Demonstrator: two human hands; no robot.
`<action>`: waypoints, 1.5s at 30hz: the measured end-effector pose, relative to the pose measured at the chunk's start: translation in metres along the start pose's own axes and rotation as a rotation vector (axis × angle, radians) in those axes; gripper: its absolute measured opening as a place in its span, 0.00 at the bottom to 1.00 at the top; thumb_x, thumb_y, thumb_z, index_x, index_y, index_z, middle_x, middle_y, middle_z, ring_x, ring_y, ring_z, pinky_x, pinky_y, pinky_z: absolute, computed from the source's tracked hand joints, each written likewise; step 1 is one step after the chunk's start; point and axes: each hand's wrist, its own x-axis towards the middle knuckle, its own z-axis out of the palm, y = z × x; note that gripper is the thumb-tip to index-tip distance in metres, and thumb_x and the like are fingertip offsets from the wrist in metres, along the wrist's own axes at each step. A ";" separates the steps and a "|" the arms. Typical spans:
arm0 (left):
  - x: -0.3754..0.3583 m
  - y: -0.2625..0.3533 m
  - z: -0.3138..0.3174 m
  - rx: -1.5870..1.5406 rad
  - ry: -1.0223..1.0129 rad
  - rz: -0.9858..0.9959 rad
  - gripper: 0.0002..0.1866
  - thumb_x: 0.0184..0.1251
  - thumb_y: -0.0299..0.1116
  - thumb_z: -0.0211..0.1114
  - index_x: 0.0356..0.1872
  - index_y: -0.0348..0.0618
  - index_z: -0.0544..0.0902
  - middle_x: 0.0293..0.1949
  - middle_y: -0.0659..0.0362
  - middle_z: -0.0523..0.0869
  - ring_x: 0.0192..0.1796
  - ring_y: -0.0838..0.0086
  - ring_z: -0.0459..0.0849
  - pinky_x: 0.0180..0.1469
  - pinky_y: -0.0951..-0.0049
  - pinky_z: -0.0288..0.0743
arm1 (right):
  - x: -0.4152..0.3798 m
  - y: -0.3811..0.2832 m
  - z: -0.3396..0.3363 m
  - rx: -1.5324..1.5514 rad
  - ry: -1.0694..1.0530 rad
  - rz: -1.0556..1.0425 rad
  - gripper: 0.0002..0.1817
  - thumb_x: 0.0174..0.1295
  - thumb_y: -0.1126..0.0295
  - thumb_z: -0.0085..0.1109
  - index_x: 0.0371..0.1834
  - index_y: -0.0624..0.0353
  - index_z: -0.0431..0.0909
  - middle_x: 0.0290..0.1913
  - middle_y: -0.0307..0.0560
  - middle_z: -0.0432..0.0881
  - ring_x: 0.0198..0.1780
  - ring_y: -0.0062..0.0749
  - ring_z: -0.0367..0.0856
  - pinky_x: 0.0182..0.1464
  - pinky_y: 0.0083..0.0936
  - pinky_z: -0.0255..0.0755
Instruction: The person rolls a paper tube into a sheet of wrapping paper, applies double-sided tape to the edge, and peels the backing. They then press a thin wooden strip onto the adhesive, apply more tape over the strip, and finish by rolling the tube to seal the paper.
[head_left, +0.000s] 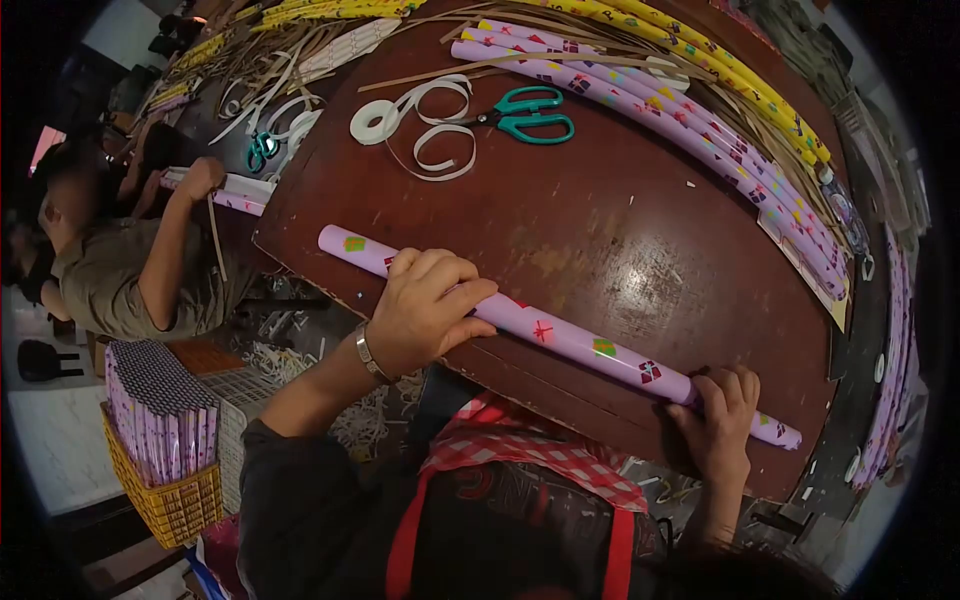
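A long purple roll (565, 335) with small printed gift shapes lies slantwise along the near edge of the brown table. My left hand (425, 305) is wrapped over it left of its middle, thumb toward the right. Nearer its right end, my right hand (722, 415) grips it with bent fingers. Beyond the roll lie teal-handled scissors (535, 115), blades pointing left, next to a roll of white tape (374, 122) with a loose curled strip.
More purple rolls (650, 115) and yellow rolls (700, 55) line the table's far and right edges among brown strips. At left, a co-worker (140, 260) handles another purple roll. A yellow basket (175, 495) of wrapped rolls stands at lower left.
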 end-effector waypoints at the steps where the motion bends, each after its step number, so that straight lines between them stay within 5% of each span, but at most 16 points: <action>1: 0.000 0.000 0.001 -0.001 0.016 0.008 0.24 0.48 0.46 0.77 0.45 0.46 0.84 0.42 0.59 0.80 0.48 0.61 0.79 0.51 0.58 0.65 | 0.001 0.000 0.000 -0.008 0.017 0.005 0.27 0.47 0.56 0.75 0.47 0.56 0.77 0.42 0.47 0.78 0.48 0.48 0.74 0.53 0.48 0.66; 22: 0.032 -0.011 -0.003 -0.121 -0.300 0.033 0.23 0.59 0.48 0.72 0.53 0.52 0.83 0.41 0.61 0.77 0.47 0.64 0.77 0.50 0.63 0.67 | 0.007 0.004 0.003 -0.017 -0.068 0.121 0.25 0.46 0.60 0.76 0.45 0.60 0.80 0.43 0.50 0.77 0.47 0.51 0.73 0.50 0.43 0.69; 34: 0.053 -0.025 -0.009 -0.131 -0.377 0.026 0.17 0.66 0.41 0.68 0.55 0.50 0.86 0.41 0.60 0.81 0.47 0.64 0.78 0.49 0.64 0.70 | 0.023 0.014 0.003 0.023 -0.039 0.096 0.25 0.46 0.64 0.76 0.49 0.59 0.81 0.40 0.50 0.76 0.43 0.50 0.74 0.46 0.43 0.72; 36: 0.053 -0.012 -0.007 -0.087 -0.436 -0.013 0.23 0.64 0.41 0.70 0.59 0.49 0.83 0.47 0.58 0.81 0.51 0.62 0.78 0.52 0.61 0.69 | 0.025 0.014 0.004 0.059 -0.033 0.098 0.25 0.47 0.63 0.76 0.49 0.59 0.81 0.39 0.50 0.76 0.43 0.50 0.74 0.46 0.43 0.72; 38: 0.046 0.003 0.007 0.018 -0.249 0.065 0.31 0.60 0.43 0.72 0.65 0.47 0.77 0.56 0.56 0.79 0.58 0.60 0.76 0.56 0.57 0.67 | 0.029 0.014 0.001 0.096 -0.043 0.091 0.25 0.48 0.63 0.75 0.49 0.60 0.82 0.39 0.50 0.77 0.42 0.50 0.75 0.44 0.42 0.73; 39: 0.041 0.010 0.015 0.045 -0.242 0.104 0.40 0.56 0.44 0.73 0.70 0.43 0.71 0.66 0.53 0.74 0.67 0.57 0.72 0.64 0.49 0.63 | 0.029 0.015 0.001 0.098 -0.045 0.090 0.25 0.48 0.63 0.75 0.49 0.60 0.82 0.39 0.50 0.77 0.42 0.50 0.75 0.44 0.42 0.73; 45: 0.017 0.010 0.013 0.115 -0.208 0.007 0.44 0.55 0.47 0.74 0.72 0.38 0.67 0.75 0.50 0.65 0.78 0.53 0.61 0.73 0.33 0.48 | 0.034 0.018 -0.002 0.128 -0.074 0.087 0.24 0.49 0.63 0.74 0.49 0.62 0.83 0.38 0.51 0.77 0.42 0.49 0.75 0.44 0.41 0.73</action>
